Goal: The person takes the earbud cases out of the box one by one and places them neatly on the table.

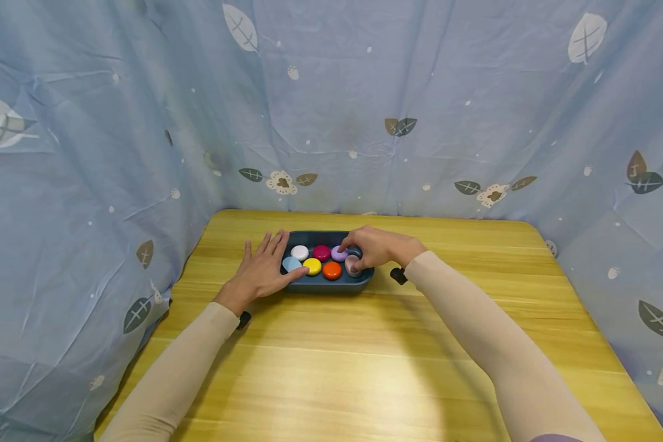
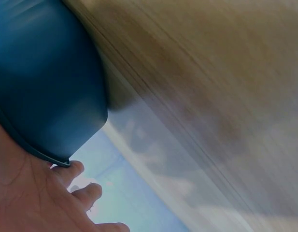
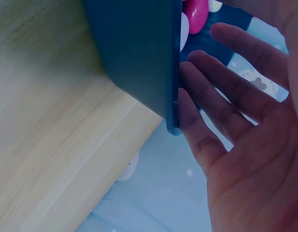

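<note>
A dark blue oblong tray [image 1: 323, 287] holds several glossy rounded discs in two rows. The back row has a white disc [image 1: 300, 252], a crimson disc [image 1: 321, 252], a lilac disc [image 1: 339, 254] and a dark blue disc [image 1: 355, 251]. In front lie a light blue disc [image 1: 291, 264], a yellow disc [image 1: 312, 266], an orange disc [image 1: 332, 270] and a pale pinkish disc [image 1: 352, 263]. My left hand [image 1: 260, 271] rests at the tray's left end, fingers straight, thumb over the front rim. My right hand [image 1: 377, 247] reaches over the right end, fingertips by the lilac disc, thumb overlapping the pinkish one.
The tray stands on a yellow wood-grain table [image 1: 309, 362], near its back edge. Light blue curtains [image 1: 342, 92] with leaf prints hang behind the table and on both sides. A dark wrist camera [image 1: 399, 275] sits beneath the right wrist.
</note>
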{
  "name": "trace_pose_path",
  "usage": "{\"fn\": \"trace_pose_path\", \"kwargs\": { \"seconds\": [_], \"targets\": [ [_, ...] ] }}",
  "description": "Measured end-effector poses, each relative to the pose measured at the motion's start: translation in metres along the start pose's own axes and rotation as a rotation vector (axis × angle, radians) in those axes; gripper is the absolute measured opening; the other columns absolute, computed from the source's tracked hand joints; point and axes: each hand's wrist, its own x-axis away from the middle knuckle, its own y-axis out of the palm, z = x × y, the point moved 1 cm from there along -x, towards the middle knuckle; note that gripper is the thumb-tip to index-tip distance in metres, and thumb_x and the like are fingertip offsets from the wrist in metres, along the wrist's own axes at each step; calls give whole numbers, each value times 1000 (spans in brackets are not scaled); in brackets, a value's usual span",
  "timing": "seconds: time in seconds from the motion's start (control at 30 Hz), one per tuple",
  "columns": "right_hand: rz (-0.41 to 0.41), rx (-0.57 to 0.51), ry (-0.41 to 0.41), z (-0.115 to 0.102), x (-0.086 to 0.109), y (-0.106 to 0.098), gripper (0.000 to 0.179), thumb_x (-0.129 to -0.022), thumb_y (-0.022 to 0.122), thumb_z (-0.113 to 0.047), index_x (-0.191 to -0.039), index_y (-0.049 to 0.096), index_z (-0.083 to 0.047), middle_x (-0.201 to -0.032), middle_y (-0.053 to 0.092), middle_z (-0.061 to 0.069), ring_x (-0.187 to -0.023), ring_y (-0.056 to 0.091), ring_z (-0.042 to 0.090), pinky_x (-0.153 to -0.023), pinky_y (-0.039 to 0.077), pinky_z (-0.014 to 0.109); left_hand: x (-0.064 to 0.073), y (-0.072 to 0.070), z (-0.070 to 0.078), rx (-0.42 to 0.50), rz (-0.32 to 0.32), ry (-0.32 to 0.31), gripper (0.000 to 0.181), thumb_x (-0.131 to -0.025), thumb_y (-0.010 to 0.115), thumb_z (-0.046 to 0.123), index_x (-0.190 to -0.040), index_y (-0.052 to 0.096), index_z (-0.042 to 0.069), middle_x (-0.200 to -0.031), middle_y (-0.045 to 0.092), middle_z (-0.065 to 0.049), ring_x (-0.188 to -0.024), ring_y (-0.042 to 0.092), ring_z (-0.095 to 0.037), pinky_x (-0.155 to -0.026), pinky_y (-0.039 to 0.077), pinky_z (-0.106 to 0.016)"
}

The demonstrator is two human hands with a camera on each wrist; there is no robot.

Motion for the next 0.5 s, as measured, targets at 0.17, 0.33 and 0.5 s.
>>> {"fn": "trace_pose_path", "kwargs": {
  "seconds": [0.17, 0.33, 0.5],
  "targets": [
    [-45, 9, 1, 1, -6, 3, 52, -107, 84, -24, -156, 75, -12, -163, 72, 12, -148, 68, 36, -133, 53, 56, 1, 1, 0, 4, -7, -3, 127, -102, 42, 98, -190, 3, 16, -200, 4, -10, -186, 5, -44, -144, -5, -81],
    [-70, 18, 20, 1, -10, 4, 52, -106, 86, -23, -156, 75, -14, -163, 72, 10, -147, 69, 32, -134, 53, 54, 0, 1, 0, 9, 0, -3, 126, -102, 44, 97, -190, 3, 16, -200, 4, -10, -186, 5, -44, -144, -5, -81],
    [-76, 36, 29, 1, -13, 6, 50, -105, 87, -22, -154, 77, -15, -157, 74, 10, -141, 70, 30, -132, 55, 52, 0, 1, 0, 6, 3, -6, 126, -102, 44, 97, -190, 3, 16, -200, 5, -10, -186, 5, -44, -144, -4, -82]
  ]
}}
